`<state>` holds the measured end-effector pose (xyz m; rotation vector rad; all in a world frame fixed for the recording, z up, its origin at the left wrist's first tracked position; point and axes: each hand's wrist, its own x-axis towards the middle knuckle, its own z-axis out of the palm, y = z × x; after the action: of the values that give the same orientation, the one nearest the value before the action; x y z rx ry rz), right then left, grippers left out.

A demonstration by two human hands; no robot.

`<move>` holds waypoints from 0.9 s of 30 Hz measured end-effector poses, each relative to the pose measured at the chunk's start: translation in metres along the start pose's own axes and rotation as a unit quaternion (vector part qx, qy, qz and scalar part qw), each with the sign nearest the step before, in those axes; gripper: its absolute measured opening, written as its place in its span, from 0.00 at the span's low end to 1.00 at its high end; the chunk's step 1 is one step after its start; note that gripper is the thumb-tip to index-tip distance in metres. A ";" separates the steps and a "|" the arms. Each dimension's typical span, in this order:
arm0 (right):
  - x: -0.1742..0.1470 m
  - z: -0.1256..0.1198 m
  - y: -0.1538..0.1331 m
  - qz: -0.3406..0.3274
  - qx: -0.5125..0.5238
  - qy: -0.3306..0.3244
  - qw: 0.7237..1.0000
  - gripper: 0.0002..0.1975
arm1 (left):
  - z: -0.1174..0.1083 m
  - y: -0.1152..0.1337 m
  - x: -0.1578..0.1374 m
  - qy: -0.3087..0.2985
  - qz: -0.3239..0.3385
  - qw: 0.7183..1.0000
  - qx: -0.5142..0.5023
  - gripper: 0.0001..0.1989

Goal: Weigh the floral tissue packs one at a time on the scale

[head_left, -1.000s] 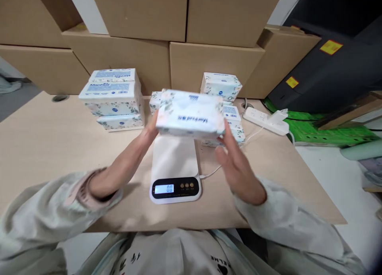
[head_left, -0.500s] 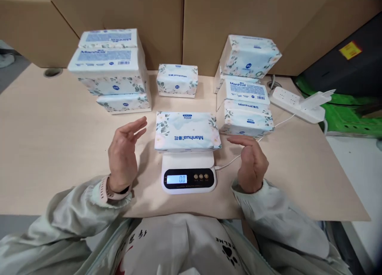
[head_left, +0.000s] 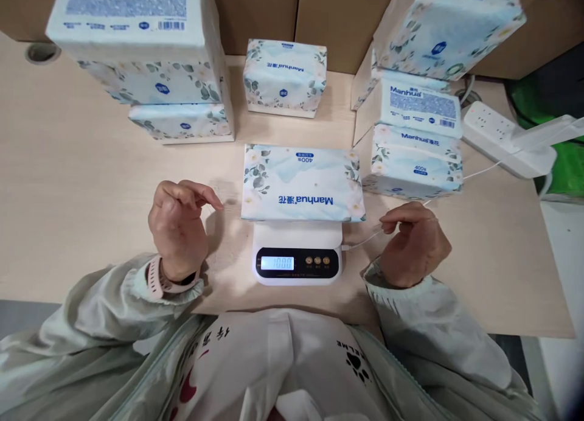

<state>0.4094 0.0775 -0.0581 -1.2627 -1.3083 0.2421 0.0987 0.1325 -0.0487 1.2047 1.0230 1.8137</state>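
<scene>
One head-worn camera looks forward and steeply down at the table (head_left: 91, 196) (fairly near, it seems)

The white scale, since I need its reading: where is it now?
In the head view, the white scale sits just below centre, partly under a Manhua pack, between the left hand and right hand.

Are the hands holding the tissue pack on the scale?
No, the left hand and right hand are both apart from that pack.
</scene>
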 end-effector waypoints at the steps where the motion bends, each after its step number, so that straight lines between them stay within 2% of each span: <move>1: 0.000 0.000 -0.001 0.000 0.002 0.005 1.000 0.23 | 0.000 0.000 0.000 0.005 0.002 1.000 0.000 0.22; 7: 0.001 0.000 -0.006 0.014 -0.016 -0.003 1.000 0.15 | -0.001 0.000 0.001 0.035 -0.004 0.999 0.021 0.23; 13: -0.002 -0.001 -0.006 0.037 -0.033 -0.005 0.999 0.08 | 0.001 0.000 0.001 0.032 -0.009 0.999 0.012 0.24; 20: -0.008 -0.003 0.000 0.048 -0.010 -0.015 0.999 0.11 | 0.000 0.000 0.004 0.008 -0.009 0.999 0.030 0.23; 22: -0.006 -0.006 0.002 0.016 -0.012 -0.053 0.998 0.13 | -0.002 0.003 0.003 -0.021 -0.005 0.999 0.049 0.21; 24: -0.004 -0.008 0.002 -0.030 -0.023 -0.121 0.992 0.18 | -0.006 0.008 0.001 -0.072 -0.019 0.995 0.072 0.21; 27: -0.007 -0.008 0.002 -0.074 -0.065 -0.227 0.969 0.34 | -0.013 0.015 -0.004 -0.145 -0.058 0.982 0.105 0.19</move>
<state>0.4144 0.0683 -0.0615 -1.2541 -1.8281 0.3594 0.0856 0.1196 -0.0396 1.4544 1.1067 1.4166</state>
